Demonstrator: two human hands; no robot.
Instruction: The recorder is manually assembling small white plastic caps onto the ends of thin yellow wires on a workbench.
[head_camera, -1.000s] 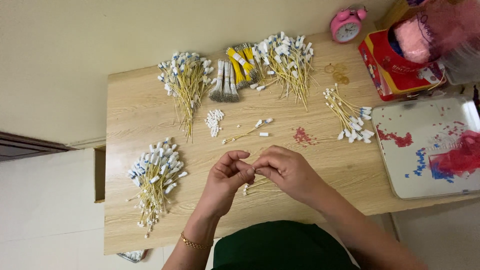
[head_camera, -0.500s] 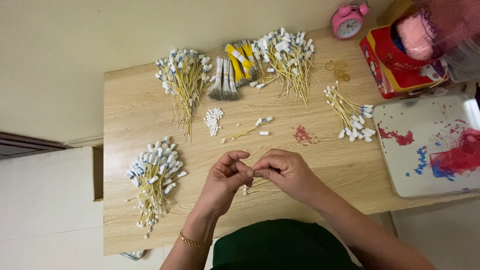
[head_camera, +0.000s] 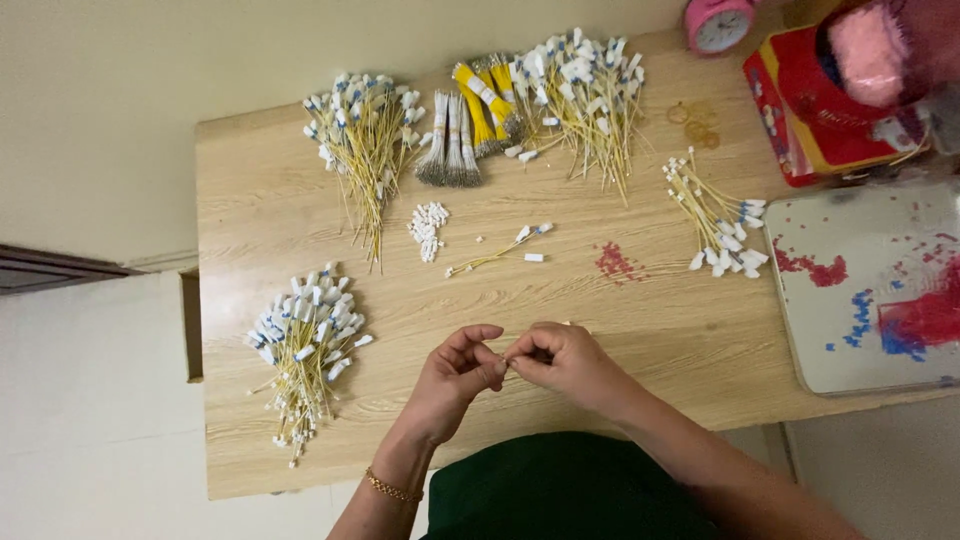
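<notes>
Left hand (head_camera: 458, 375) and right hand (head_camera: 562, 362) meeting fingertip to fingertip low over the pale wooden counter (head_camera: 650, 330), grip narrow, pinched on a tiny white piece (head_camera: 506, 367) hard to make out. Just beyond, one loose thin yellow wire with white end tags (head_camera: 497, 252) and a small heap of white connectors (head_camera: 428, 228). Farther out, four tagged bundles laid aside, judged finished: near-left bundle (head_camera: 303, 350), far-left bundle (head_camera: 362, 140), far-middle bundle (head_camera: 585, 100), right bundle (head_camera: 715, 215). Flat white tray (head_camera: 860, 370) at right holding red and blue beads (head_camera: 915, 320).

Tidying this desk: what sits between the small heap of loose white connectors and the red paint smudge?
In the head view, one yellow wire with white end connectors and a loose white connector lie between the connector heap and the red smudge.
</notes>
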